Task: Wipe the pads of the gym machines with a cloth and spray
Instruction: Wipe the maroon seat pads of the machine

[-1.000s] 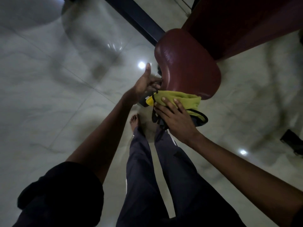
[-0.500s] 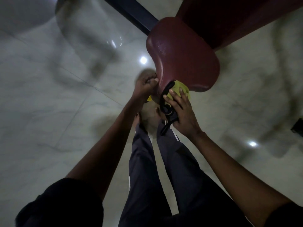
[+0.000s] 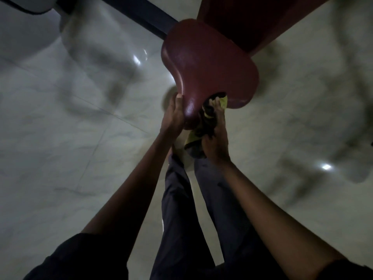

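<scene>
A dark red seat pad (image 3: pixel 210 63) of a gym machine fills the upper middle of the view. My left hand (image 3: pixel 173 116) grips the pad's near left edge, fingers wrapped under it. My right hand (image 3: pixel 215 136) holds a yellow cloth with black trim (image 3: pixel 207 116) bunched against the pad's near edge, the fingertips pushed up into a notch under the rim. Most of the cloth is hidden between my hand and the pad. No spray bottle is in view.
A larger dark red pad (image 3: pixel 252 19) rises at the top right. A black frame bar (image 3: pixel 137 11) runs diagonally behind the seat. Glossy marble floor (image 3: pixel 70 148) with light reflections lies all around. My legs (image 3: pixel 181 209) stand directly below the seat.
My right hand has carried the cloth from the pad's right front round to its near edge and up under the rim. My left hand closed on the pad's left edge.
</scene>
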Demonstrator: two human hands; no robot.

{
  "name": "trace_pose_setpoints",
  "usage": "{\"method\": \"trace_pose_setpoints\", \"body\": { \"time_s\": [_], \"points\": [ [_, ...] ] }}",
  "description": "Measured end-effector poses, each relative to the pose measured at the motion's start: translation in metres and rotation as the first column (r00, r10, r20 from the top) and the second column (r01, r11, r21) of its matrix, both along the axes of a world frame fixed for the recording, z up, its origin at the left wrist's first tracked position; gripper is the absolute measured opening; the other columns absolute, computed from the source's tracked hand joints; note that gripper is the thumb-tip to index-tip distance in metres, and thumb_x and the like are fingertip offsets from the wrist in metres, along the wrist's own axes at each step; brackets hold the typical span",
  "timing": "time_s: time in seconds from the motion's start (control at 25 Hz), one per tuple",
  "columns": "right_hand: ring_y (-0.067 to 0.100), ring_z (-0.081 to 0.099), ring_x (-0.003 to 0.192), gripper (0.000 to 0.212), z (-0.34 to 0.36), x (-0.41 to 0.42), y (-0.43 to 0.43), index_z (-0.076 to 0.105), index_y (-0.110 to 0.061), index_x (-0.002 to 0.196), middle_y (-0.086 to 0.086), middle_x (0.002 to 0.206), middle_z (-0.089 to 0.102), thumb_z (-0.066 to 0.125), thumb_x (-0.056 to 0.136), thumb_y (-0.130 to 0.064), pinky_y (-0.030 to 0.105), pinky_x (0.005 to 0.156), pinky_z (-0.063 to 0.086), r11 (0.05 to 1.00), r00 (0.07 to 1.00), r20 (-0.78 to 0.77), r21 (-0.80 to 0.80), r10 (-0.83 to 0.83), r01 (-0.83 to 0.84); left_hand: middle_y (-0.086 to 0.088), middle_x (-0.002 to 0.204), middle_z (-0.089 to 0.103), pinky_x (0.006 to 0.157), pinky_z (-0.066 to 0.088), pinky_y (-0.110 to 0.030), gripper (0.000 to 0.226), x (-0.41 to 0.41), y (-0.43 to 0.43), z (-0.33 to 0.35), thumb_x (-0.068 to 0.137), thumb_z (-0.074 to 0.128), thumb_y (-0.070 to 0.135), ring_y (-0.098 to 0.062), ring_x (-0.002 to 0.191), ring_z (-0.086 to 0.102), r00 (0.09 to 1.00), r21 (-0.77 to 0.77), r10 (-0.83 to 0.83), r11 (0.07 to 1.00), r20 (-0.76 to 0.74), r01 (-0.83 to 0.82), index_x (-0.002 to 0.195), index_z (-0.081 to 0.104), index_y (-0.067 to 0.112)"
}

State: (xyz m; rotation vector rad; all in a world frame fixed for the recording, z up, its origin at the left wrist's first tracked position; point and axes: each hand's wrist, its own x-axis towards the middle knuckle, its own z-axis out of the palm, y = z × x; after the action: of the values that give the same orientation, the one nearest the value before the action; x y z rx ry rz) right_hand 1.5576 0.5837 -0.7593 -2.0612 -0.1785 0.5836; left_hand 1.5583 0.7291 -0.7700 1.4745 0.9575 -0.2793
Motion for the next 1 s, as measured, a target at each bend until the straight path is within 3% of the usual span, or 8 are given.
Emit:
{"method": "trace_pose_setpoints", "body": {
  "time_s": [0.12,0.2,0.28,0.44,0.52,0.64,0.84,1.0],
  "points": [
    [0.029,0.018,0.155,0.072,-0.015,0.045,-0.012,0.033,-0.02,0.154,0.006,0.164,0.03,0.051,0.085,-0.011,0.056,0.122,0.026,0.993,0.994,0.062,-0.071,-0.085,0.09,-0.002,0.152,0.041,0.099,0.03,-0.007,0.051,0.0,-0.003,0.008,0.109,0.026,0.04,-0.014,0.133,0.043,0.992,0.197,-0.124,0.973,0.01,0.12,0.153,0.031,0.014],
    [0.032,0.014,0.156,0.071,-0.027,0.062,-0.017,0.034,-0.009,0.154,0.009,0.164,0.03,0.049,0.085,-0.019,0.057,0.123,0.021,0.985,0.987,0.12,-0.124,-0.106,0.12,-0.011,0.162,0.024,0.119,0.024,-0.025,0.057,0.005,-0.004,0.008,0.109,0.031,0.036,-0.02,0.147,0.027,0.969,0.407,-0.238,0.894,0.073,0.189,0.157,0.018,0.007],
    [0.032,0.012,0.156,0.069,-0.029,0.054,-0.012,0.032,-0.01,0.156,0.006,0.165,0.028,0.055,0.092,-0.017,0.058,0.123,0.022,0.984,0.991,0.095,-0.14,-0.095,0.108,-0.017,0.164,0.018,0.121,0.024,-0.047,0.057,0.014,-0.008,0.0,0.108,0.032,0.03,-0.027,0.151,0.021,0.912,0.586,-0.406,0.753,0.055,0.3,0.157,0.018,0.004],
    [0.032,0.013,0.155,0.062,-0.033,0.069,-0.038,0.036,-0.015,0.154,0.005,0.163,0.032,0.052,0.097,-0.031,0.053,0.125,0.019,0.992,0.991,0.122,-0.121,0.048,-0.033,-0.015,0.164,0.019,0.124,0.015,-0.047,0.055,0.021,-0.013,-0.007,0.107,0.028,0.028,-0.028,0.153,0.014,0.812,0.676,-0.577,0.566,-0.083,0.472,0.156,0.023,0.006],
    [0.032,0.015,0.155,0.063,-0.039,0.094,-0.052,0.038,-0.012,0.153,0.009,0.162,0.035,0.049,0.092,-0.02,0.053,0.125,0.017,0.989,0.986,0.167,-0.149,0.025,0.0,-0.014,0.164,0.017,0.124,0.011,-0.044,0.056,0.021,-0.012,-0.007,0.107,0.026,0.03,-0.027,0.153,0.012,0.797,0.697,-0.589,0.516,-0.132,0.497,0.156,0.021,0.006],
    [0.034,0.022,0.153,0.064,-0.042,0.093,-0.038,0.041,-0.008,0.151,0.01,0.16,0.039,0.052,0.088,-0.009,0.056,0.124,0.02,0.968,0.972,0.19,-0.18,-0.139,0.173,-0.015,0.165,0.015,0.125,0.01,-0.045,0.056,0.024,-0.014,-0.005,0.107,0.025,0.03,-0.027,0.153,0.01,0.796,0.695,-0.581,0.501,-0.171,0.515,0.156,0.019,0.005],
    [0.032,0.018,0.155,0.075,-0.042,0.104,-0.063,0.039,-0.01,0.154,0.007,0.162,0.036,0.053,0.08,-0.007,0.06,0.123,0.015,0.978,0.97,0.192,-0.168,0.152,-0.12,-0.016,0.164,0.019,0.123,0.015,-0.05,0.056,0.022,-0.014,-0.006,0.106,0.028,0.029,-0.029,0.152,0.014,0.814,0.696,-0.57,0.541,-0.109,0.472,0.155,0.024,0.003],
    [0.029,0.019,0.155,0.074,-0.05,0.15,-0.07,0.037,-0.012,0.155,0.004,0.161,0.037,0.055,0.083,-0.011,0.056,0.122,0.023,0.981,0.994,0.108,-0.192,0.026,-0.005,-0.013,0.163,0.022,0.124,0.015,-0.044,0.053,0.022,-0.019,-0.006,0.107,0.031,0.025,-0.025,0.153,0.015,0.844,0.72,-0.53,0.553,-0.082,0.418,0.155,0.027,0.004]
  ]
}}
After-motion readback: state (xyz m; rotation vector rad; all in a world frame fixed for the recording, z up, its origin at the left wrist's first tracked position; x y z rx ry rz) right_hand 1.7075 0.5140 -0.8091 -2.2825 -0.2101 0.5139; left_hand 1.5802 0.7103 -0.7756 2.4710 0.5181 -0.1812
